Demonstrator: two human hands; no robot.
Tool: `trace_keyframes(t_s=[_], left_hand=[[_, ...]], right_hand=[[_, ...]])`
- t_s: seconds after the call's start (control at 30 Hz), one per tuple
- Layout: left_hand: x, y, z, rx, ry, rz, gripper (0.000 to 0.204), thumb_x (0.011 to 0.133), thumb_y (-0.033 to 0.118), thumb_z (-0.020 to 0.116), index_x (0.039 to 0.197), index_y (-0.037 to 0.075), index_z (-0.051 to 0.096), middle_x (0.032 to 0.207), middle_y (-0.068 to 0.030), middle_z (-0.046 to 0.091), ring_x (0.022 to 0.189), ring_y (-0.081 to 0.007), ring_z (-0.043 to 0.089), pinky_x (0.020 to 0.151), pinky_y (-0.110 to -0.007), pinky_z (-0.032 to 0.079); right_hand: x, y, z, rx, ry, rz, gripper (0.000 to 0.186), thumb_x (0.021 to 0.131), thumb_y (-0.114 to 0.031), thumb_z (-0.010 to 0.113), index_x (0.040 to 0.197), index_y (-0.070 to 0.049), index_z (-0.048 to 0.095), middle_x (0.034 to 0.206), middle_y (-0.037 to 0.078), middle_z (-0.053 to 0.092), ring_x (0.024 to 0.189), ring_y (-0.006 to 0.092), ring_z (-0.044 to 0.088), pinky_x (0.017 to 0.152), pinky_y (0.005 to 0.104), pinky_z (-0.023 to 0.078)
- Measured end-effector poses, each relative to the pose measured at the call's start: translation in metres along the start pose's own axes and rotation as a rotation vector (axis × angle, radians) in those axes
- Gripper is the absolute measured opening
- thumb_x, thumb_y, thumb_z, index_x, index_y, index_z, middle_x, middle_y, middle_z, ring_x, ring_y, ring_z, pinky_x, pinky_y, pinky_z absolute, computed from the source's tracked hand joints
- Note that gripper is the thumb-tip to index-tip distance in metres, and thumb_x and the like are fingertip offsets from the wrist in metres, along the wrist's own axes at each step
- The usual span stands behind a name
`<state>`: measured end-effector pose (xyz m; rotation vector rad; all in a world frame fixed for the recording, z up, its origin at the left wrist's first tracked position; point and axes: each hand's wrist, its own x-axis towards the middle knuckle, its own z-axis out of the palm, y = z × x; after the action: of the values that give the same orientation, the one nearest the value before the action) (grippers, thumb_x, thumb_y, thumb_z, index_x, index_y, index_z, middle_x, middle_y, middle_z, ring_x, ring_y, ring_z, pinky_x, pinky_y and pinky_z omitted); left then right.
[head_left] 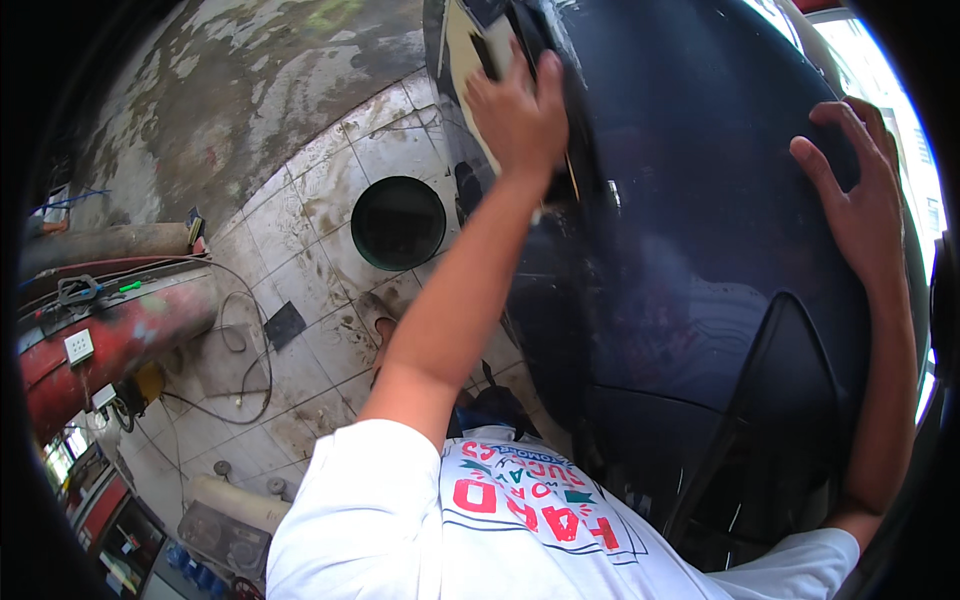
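A large dark blue car body panel (690, 230), glossy and curved, fills the space in front of me. Beside the panel lies a wet, stained tiled floor (300, 220), with a round black opening (398, 223) in it close to the panel's edge. Farther from the panel, a red pipe (110, 335) carries tools and cables. My right hand (850, 190) lies open, fingers spread flat on the panel's far side. My left hand (518, 115) presses a flat pale sanding block (462, 60) against the panel's upper edge, fingers curled over it.
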<state>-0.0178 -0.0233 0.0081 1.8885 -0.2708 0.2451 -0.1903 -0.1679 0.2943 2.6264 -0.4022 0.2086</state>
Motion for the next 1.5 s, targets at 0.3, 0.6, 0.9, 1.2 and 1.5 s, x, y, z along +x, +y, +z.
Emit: trace_keyframes(t_s=[0.3,0.6,0.9,1.2,1.5], left_hand=[[0.049,-0.012,0.016,-0.053,0.038,-0.035,0.059,0.098,0.053,0.058,0.132,0.008,0.070,0.114,-0.0345,0.056,0.117,-0.0480,0.050,0.105,-0.051,0.039],[0.031,-0.014,0.006,-0.121,-0.041,0.025,0.058,0.097,0.051,0.061,0.135,0.008,0.069,0.124,-0.0346,0.055,0.123,-0.0464,0.049,0.111,-0.052,0.036],[0.008,-0.002,-0.005,-0.070,-0.029,0.122,0.060,0.098,0.052,0.059,0.134,0.005,0.068,0.120,-0.0368,0.056,0.122,-0.0473,0.049,0.107,-0.051,0.039],[-0.020,0.012,-0.017,-0.011,-0.078,0.175,0.059,0.096,0.052,0.064,0.135,0.009,0.069,0.120,-0.0366,0.054,0.119,-0.0495,0.049,0.106,-0.054,0.039],[-0.030,0.030,-0.022,0.020,-0.078,0.177,0.057,0.096,0.050,0.066,0.134,0.007,0.069,0.124,-0.0364,0.053,0.123,-0.0475,0.048,0.106,-0.051,0.039]], right_hand=[[0.001,-0.001,0.000,0.003,-0.006,0.023,0.046,0.091,-0.053,0.073,0.116,-0.014,0.069,0.127,0.004,0.063,0.128,0.0285,0.057,0.108,0.0469,0.047],[0.001,0.000,0.002,0.018,-0.017,0.036,0.046,0.091,-0.052,0.074,0.116,-0.014,0.069,0.127,0.004,0.063,0.127,0.0281,0.057,0.108,0.0466,0.047],[0.003,-0.005,-0.001,0.021,0.007,0.039,0.047,0.089,-0.053,0.075,0.116,-0.014,0.068,0.127,0.003,0.063,0.125,0.0282,0.059,0.106,0.0461,0.048],[0.001,-0.004,0.000,-0.014,0.014,0.030,0.051,0.088,-0.055,0.075,0.118,-0.015,0.068,0.126,0.002,0.062,0.127,0.0280,0.057,0.107,0.0470,0.047],[-0.002,0.012,0.012,-0.042,0.050,-0.009,0.052,0.091,-0.051,0.073,0.126,-0.012,0.067,0.135,0.004,0.061,0.133,0.0271,0.055,0.112,0.0432,0.044]])
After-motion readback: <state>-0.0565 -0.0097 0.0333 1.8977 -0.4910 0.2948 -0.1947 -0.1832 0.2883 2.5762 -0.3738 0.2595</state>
